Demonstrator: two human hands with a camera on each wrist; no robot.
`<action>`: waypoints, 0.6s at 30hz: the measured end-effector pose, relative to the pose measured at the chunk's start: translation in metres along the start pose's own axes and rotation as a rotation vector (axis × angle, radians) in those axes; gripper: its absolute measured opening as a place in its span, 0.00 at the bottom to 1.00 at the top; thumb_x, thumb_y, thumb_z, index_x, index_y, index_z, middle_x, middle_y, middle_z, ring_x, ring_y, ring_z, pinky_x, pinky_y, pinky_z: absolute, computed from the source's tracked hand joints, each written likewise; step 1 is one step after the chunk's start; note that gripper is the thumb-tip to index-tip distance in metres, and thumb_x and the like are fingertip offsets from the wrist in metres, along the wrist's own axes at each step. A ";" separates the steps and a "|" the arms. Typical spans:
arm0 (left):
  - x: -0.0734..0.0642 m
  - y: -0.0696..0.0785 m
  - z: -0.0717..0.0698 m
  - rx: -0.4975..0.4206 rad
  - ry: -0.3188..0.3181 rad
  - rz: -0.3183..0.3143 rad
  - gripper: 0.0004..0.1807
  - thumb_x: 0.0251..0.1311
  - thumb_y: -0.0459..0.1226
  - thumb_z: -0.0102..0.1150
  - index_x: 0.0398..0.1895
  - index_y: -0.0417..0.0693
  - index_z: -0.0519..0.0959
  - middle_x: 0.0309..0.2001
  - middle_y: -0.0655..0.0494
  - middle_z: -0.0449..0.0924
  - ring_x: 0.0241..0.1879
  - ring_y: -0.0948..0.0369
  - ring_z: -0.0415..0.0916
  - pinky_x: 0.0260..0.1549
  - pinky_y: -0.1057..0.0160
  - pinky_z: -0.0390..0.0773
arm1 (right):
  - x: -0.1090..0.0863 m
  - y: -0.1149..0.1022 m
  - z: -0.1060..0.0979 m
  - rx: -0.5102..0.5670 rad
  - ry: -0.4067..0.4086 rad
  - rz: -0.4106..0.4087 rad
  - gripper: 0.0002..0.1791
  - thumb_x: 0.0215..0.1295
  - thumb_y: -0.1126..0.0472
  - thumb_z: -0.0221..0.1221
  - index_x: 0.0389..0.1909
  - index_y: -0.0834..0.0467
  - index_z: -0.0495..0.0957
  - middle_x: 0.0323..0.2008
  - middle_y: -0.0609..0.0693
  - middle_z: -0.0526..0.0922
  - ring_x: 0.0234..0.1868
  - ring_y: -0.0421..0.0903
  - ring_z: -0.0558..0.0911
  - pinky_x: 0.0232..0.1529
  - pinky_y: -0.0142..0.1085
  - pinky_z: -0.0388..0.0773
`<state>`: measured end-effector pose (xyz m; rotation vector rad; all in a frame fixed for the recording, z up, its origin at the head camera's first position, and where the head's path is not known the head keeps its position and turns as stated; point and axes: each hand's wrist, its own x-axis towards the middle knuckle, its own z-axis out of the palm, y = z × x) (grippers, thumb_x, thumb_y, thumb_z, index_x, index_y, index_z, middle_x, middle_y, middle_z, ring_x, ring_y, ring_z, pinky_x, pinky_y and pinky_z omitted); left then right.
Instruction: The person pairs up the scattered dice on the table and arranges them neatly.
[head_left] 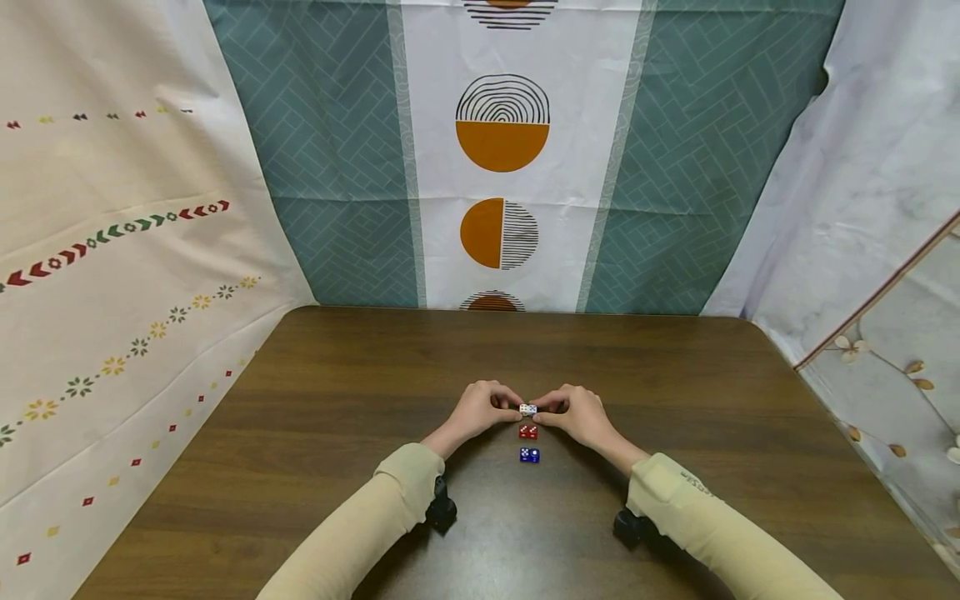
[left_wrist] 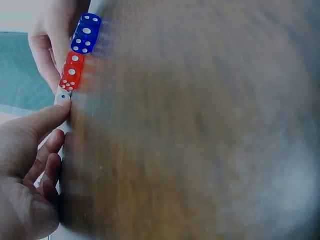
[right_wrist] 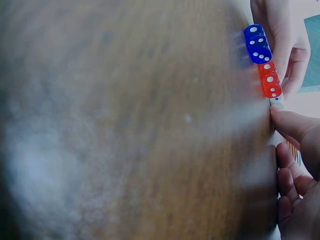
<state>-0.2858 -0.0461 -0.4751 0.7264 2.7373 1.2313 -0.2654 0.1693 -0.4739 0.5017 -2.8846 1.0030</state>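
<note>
Two white dice (head_left: 528, 410) sit side by side on the table between my hands. My left hand (head_left: 477, 410) pinches the left white die between thumb and index finger; in the left wrist view the thumb (left_wrist: 52, 118) covers part of that white die (left_wrist: 63, 96). From the other side, my right hand (head_left: 579, 414) pinches the right white die (right_wrist: 276, 100) in the same way. Just nearer to me lies a pair of red dice (head_left: 528, 432), side by side. Nearer still is a pair of blue dice (head_left: 529, 455), in line with the red and white pairs.
The brown wooden table (head_left: 360, 358) extends around the dice on all sides. A patterned cloth (head_left: 502, 167) hangs behind its far edge, with more cloths at left and right. A dark wrist device (head_left: 441, 506) sits under the left cuff, another (head_left: 628, 528) under the right.
</note>
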 end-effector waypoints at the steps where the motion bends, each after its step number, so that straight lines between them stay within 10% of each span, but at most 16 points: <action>1: 0.000 0.000 0.000 0.003 0.000 0.002 0.07 0.54 0.38 0.72 0.37 0.52 0.88 0.26 0.58 0.77 0.26 0.66 0.68 0.28 0.70 0.68 | 0.000 0.000 0.000 -0.001 0.002 -0.003 0.11 0.57 0.52 0.71 0.42 0.44 0.89 0.28 0.42 0.80 0.29 0.37 0.74 0.34 0.34 0.66; 9: -0.001 -0.001 -0.007 0.031 -0.056 0.038 0.10 0.57 0.38 0.70 0.42 0.49 0.87 0.29 0.56 0.79 0.26 0.67 0.69 0.28 0.71 0.70 | -0.004 0.003 -0.005 0.064 -0.012 -0.029 0.16 0.58 0.54 0.70 0.47 0.49 0.87 0.30 0.45 0.81 0.31 0.39 0.75 0.35 0.32 0.71; 18: -0.016 0.007 -0.048 0.183 -0.096 0.098 0.16 0.62 0.40 0.65 0.51 0.44 0.83 0.38 0.52 0.82 0.33 0.63 0.76 0.35 0.66 0.77 | -0.017 0.003 -0.032 -0.009 0.066 -0.088 0.19 0.64 0.52 0.65 0.54 0.53 0.83 0.41 0.47 0.85 0.44 0.47 0.79 0.47 0.44 0.77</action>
